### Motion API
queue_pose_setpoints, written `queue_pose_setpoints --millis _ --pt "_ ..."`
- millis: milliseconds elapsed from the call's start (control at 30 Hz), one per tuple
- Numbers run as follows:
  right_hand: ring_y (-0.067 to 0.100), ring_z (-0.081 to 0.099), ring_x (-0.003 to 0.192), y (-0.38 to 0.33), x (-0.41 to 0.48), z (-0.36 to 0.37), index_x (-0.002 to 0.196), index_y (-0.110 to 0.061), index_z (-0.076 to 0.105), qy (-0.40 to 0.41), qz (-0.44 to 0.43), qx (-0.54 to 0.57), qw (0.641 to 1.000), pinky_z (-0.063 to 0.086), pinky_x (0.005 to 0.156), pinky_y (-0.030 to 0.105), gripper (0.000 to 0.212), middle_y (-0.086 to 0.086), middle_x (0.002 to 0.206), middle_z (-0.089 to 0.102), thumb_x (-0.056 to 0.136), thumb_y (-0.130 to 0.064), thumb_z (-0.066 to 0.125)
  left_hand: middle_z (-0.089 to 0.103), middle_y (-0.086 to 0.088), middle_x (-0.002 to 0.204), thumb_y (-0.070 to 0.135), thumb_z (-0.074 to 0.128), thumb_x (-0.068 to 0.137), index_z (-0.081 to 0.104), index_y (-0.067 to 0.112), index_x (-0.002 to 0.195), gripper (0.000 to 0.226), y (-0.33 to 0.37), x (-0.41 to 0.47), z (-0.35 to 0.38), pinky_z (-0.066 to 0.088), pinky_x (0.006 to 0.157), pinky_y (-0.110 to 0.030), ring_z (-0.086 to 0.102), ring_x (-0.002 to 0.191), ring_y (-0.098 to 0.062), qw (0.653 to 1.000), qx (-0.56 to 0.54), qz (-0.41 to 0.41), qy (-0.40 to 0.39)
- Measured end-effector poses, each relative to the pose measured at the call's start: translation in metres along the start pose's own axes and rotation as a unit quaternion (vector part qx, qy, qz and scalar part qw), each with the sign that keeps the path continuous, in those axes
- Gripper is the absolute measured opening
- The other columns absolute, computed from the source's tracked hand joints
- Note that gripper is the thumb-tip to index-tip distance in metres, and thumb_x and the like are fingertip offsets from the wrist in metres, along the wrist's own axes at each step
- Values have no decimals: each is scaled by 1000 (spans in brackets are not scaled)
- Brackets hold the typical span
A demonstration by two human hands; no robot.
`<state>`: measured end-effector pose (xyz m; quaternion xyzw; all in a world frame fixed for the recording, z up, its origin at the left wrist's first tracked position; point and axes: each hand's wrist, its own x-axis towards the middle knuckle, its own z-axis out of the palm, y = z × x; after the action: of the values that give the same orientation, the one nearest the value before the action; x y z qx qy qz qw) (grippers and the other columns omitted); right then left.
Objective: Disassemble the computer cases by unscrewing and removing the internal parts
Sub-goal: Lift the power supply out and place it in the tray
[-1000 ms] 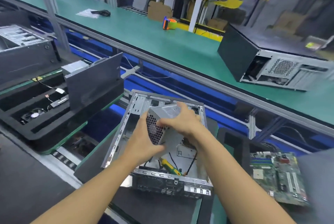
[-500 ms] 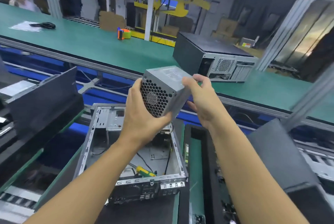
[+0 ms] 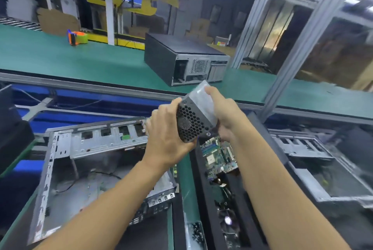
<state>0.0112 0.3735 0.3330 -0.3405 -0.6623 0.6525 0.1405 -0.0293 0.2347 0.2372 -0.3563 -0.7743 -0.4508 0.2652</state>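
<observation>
Both hands hold a grey metal power supply (image 3: pixel 194 116) with a honeycomb fan grille in the air. My left hand (image 3: pixel 167 134) grips its grille end from below and the left. My right hand (image 3: pixel 224 112) grips its top and far side. The unit hangs above the gap between the open, stripped computer case (image 3: pixel 90 161) at lower left and a black foam tray (image 3: pixel 203 185) at centre right. A green motherboard (image 3: pixel 219 156) lies in that tray, just under the power supply.
A closed black computer case (image 3: pixel 181 60) stands on the green conveyor belt (image 3: pixel 60 58) behind. An orange tape dispenser (image 3: pixel 76 37) sits farther back left. Another open case (image 3: pixel 323 165) lies at right. A small fan (image 3: pixel 227 219) and loose screws (image 3: pixel 195 231) lie near the tray. An aluminium post (image 3: pixel 296 48) rises at right.
The power supply came up out of the open case and travelled right, now over the tray with the motherboard. My view swung right with it.
</observation>
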Motion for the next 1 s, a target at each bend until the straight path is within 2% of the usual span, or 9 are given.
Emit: queue_pose_setpoints --millis 67,133,267,333,433,500,633,800,1000 --pt "32 68 103 20 6 -11 160 -16 9 -14 44 -24 999 62 72 44 133 11 152 44 61 -73 77 44 -2 124 51 72 62 27 21 146 100 -2 -15 21 38 87 -48 48 107 -28 998 29 36 -35" --pt "32 67 102 36 14 -24 160 -23 5 -12 55 -64 996 62 66 42 139 10 153 42 55 -74 80 51 -7 127 51 79 59 28 20 145 104 -1 -27 41 38 88 -49 51 110 -31 995 51 52 -61" --pt "39 72 91 56 34 -60 142 -20 35 -26 94 -86 991 61 69 53 101 23 127 61 57 -53 78 58 -15 125 61 79 60 30 22 143 104 7 -42 78 42 89 -51 56 112 -34 989 93 75 -89" --pt "36 72 83 64 42 -74 131 -20 45 -8 77 -83 994 60 63 47 83 23 121 65 57 -46 75 59 -15 125 66 80 60 31 22 142 105 12 -46 96 41 90 -49 56 112 -33 986 113 75 -100" --pt "27 72 65 73 56 -89 132 -20 46 20 41 -54 998 55 53 37 84 20 114 67 55 -41 73 53 -14 131 67 75 66 32 22 144 100 15 -45 119 41 94 -48 52 117 -33 980 119 94 -127" --pt "26 74 66 76 68 -99 146 -36 33 28 20 -60 998 55 51 35 99 14 120 62 56 -39 74 46 -10 138 64 72 71 29 22 148 98 4 -41 129 40 100 -46 48 124 -31 977 84 106 -165" --pt "29 73 81 73 94 -111 148 -55 15 32 -46 -202 978 57 51 32 114 2 132 49 53 -40 76 43 1 143 55 51 90 39 21 147 68 -46 -40 133 31 109 -40 40 131 -20 975 73 12 -212" --pt "31 68 92 65 124 -109 136 -61 23 8 -107 -319 942 58 84 53 97 2 129 53 53 -48 70 54 10 128 37 51 96 59 29 123 30 -115 -36 133 28 107 -41 52 121 -14 932 163 -152 -286" --pt "25 57 102 66 153 -87 137 -68 15 -75 -206 -474 852 45 83 44 95 -11 128 41 56 -57 63 58 11 119 36 49 95 63 34 108 19 -139 -21 150 28 102 -39 55 114 -13 904 209 -191 -319"
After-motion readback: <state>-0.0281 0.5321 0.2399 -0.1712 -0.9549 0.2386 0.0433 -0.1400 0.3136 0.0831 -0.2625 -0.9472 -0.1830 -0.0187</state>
